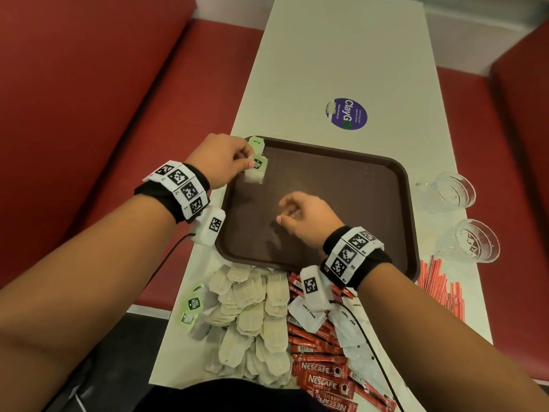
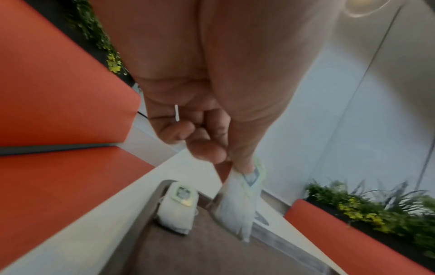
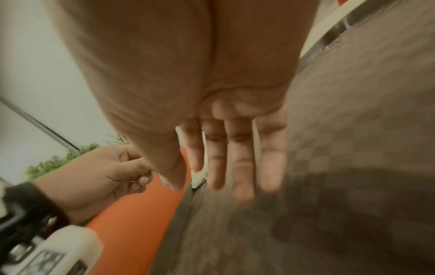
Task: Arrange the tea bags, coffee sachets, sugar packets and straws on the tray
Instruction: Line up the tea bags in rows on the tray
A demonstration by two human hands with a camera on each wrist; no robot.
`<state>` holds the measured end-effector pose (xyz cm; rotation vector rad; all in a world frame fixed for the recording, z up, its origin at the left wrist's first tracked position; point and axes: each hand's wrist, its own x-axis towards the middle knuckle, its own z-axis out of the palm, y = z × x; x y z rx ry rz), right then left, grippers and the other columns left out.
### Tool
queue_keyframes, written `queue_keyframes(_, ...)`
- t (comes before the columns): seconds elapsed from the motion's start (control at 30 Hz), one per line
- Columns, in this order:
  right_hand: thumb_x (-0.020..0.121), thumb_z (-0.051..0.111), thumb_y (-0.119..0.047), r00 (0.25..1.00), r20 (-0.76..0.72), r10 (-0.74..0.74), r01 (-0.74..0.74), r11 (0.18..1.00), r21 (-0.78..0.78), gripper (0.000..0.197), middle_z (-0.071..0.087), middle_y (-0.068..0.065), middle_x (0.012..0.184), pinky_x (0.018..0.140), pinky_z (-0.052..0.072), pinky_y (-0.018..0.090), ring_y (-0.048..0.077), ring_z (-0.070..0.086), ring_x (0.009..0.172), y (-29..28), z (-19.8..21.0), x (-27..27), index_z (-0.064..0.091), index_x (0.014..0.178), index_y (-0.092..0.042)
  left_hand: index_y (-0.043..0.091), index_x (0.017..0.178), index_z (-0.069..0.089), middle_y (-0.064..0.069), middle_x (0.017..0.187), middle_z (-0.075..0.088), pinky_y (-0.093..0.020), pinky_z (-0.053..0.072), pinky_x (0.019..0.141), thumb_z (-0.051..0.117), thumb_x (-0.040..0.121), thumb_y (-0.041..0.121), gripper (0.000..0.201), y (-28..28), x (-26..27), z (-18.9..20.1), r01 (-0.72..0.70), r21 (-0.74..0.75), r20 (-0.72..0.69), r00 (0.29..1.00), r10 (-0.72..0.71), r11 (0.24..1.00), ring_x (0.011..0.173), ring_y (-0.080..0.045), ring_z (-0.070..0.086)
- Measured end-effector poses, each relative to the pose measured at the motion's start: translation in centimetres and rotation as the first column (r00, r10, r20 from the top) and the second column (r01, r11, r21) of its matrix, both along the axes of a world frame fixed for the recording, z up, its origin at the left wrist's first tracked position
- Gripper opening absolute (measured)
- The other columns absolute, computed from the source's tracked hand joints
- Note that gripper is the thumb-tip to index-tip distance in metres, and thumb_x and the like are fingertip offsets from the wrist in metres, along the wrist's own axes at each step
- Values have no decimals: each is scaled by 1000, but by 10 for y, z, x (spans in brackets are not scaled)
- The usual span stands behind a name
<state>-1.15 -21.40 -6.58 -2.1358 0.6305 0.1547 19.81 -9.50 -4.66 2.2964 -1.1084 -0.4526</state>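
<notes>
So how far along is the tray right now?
Barely started. One tea bag already lies in the far left corner of the brown tray. The left hand pinches a second tea bag over that corner; the right hand hangs open over the tray, holding nothing. Left on the table: the tea bag pile, Nescafe sachets, white sugar packets and red straws.

Right hand (image 3: 226, 148) hides the tea bag at its 11 o'clock; coffee sachets (image 1: 329, 382) are cut off at 6 o'clock
</notes>
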Motion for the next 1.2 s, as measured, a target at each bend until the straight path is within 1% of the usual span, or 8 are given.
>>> queue_keyframes(0.1, 90, 71, -27, 957, -214, 197, -195, 980, 33, 11, 69, -8, 83, 64, 54, 25, 9, 66, 66, 3, -3, -10, 68, 99, -22, 26, 97, 68, 7, 90, 69, -27, 46, 80, 70, 90, 30, 8, -6, 16, -11, -44, 181, 38, 999, 38, 982, 88, -13, 61)
queue_keyframes(0.23, 89, 71, -29, 874, -318, 368, -391, 920, -7, 11, 74, -8, 94, 83, 57, 28, 9, 69, 86, 8, -6, -18, 77, 95, -22, 23, 97, 70, 3, 95, 69, -30, 50, 81, 72, 89, 31, 12, -20, 31, -29, -117, 231, 42, 993, 110, 966, 91, -18, 64)
queue_keyframes(0.47, 84, 76, -22, 835, -359, 417, -459, 888, -35, 14, 74, -7, 97, 80, 50, 22, 10, 65, 89, 11, -2, -18, 79, 98, -21, 29, 80, 65, 2, 93, 70, -35, 55, 80, 77, 82, 37, 15, -33, 36, -41, -256, 219, 40, 966, 254, 941, 93, -21, 64)
queue_keyframes(0.6, 83, 78, -20, 832, -368, 416, -457, 889, -29, 15, 74, -6, 97, 80, 48, 22, 10, 63, 88, 11, -2, -16, 79, 98, -22, 26, 89, 60, -3, 99, 67, -32, 47, 72, 73, 83, 43, 22, -40, 29, -42, -311, 242, 129, 949, 288, 919, 93, -26, 63)
queue_keyframes(0.77, 83, 78, -21, 836, -370, 406, -442, 897, -16, 14, 74, -7, 97, 84, 53, 25, 11, 66, 91, 11, -2, -17, 79, 97, -24, 14, 101, 59, -6, 99, 63, -37, 53, 76, 68, 83, 57, 48, -57, 13, -34, -177, 428, 233, 969, 81, 886, 91, -29, 62)
queue_keyframes(0.9, 83, 77, -22, 844, -363, 395, -434, 900, -29, 14, 74, -8, 96, 87, 55, 28, 10, 65, 91, 12, -1, -21, 79, 96, -25, 14, 92, 54, -11, 99, 67, -32, 43, 64, 66, 84, 50, 39, -62, 12, -36, -144, 500, 255, 967, 14, 854, 76, -29, 55)
queue_keyframes(1.03, 83, 77, -28, 835, -366, 411, -457, 889, -44, 21, 72, -9, 101, 88, 56, 31, 12, 65, 93, 16, 1, -26, 75, 104, -26, 13, 92, 60, -8, 97, 68, -32, 45, 66, 62, 88, 50, 38, -58, 5, -20, -126, 477, 217, 976, 22, 870, 78, -28, 59)
queue_keyframes(1.2, 79, 79, -33, 820, -351, 452, -504, 861, -69, 31, 63, -7, 103, 84, 54, 33, 14, 60, 94, 28, 9, -35, 71, 107, -26, 28, 97, 61, 8, 88, 63, -29, 44, 74, 61, 91, 48, 21, -26, -33, 12, 3, 244, 109, 994, -30, 970, 83, -16, 59)
